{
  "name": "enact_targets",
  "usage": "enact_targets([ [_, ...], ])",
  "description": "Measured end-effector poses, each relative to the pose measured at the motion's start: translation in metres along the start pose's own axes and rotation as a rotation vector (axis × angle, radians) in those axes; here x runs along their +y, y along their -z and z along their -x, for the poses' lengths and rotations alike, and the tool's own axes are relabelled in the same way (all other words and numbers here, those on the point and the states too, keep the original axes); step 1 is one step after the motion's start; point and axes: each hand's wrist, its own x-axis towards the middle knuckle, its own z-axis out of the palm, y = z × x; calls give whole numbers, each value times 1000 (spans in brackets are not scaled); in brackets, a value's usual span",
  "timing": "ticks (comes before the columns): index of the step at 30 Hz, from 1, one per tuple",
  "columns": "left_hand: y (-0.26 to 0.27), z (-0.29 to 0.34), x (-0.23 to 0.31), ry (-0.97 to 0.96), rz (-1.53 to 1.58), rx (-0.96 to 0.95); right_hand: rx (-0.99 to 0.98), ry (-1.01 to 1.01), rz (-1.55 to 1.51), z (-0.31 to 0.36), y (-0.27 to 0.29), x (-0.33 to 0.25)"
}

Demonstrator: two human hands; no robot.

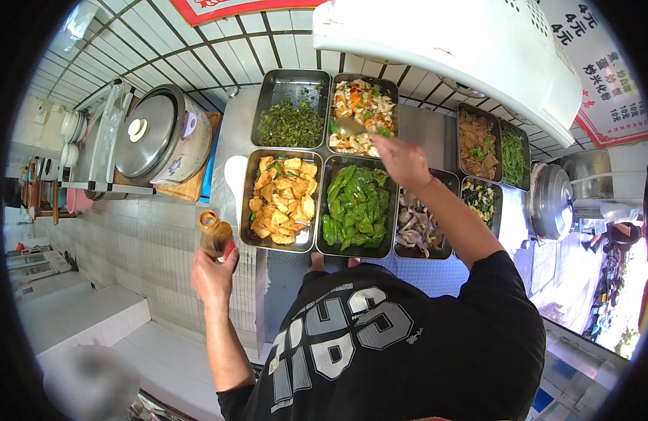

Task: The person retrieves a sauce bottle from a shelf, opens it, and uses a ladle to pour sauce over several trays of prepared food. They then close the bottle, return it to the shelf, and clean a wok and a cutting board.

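Note:
Low on the left, my left hand (212,279) is wrapped round a glass jar (213,231) with its top uncovered and brown residue inside. My right hand (405,164) grips a metal spoon (349,126), its bowl over the far tray of mixed chopped food (359,98), white, orange and green. Most of the spoon's handle is hidden by my fingers. Just nearer than that hand stands a tray of green peppers (358,207). Golden fried pieces (283,200) fill the tray left of the peppers, and chopped greens (292,121) lie in the far left one.
A tray of greyish slices (419,224) sits under my right forearm. Further right are trays of brown meat (478,144), green beans (513,154) and egg with greens (480,200). A large lidded cooker (152,137) stands left, another pot (552,203) right. A white hood (443,42) overhangs the back.

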Motion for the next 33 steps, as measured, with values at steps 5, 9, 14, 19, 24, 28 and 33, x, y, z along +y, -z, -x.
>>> enact_targets([
  [5,3,0,-3,56,-31,-25,-329,-237,355,-15,14,13],
  [9,6,0,-2,57,-34,-47,-142,147,379,-52,4,40],
  [14,6,1,-3,23,11,-37,-532,416,582,-68,-4,62],
  [19,2,7,-17,85,8,-24,-439,387,676,-30,24,88],
  [24,-3,1,-19,71,34,-36,-275,237,616,-17,12,95],
  [28,-2,-1,-15,62,-10,-13,55,-73,185,-16,7,78],
  [33,-1,-5,-6,53,-19,-55,-174,-293,185,-21,8,67],
])
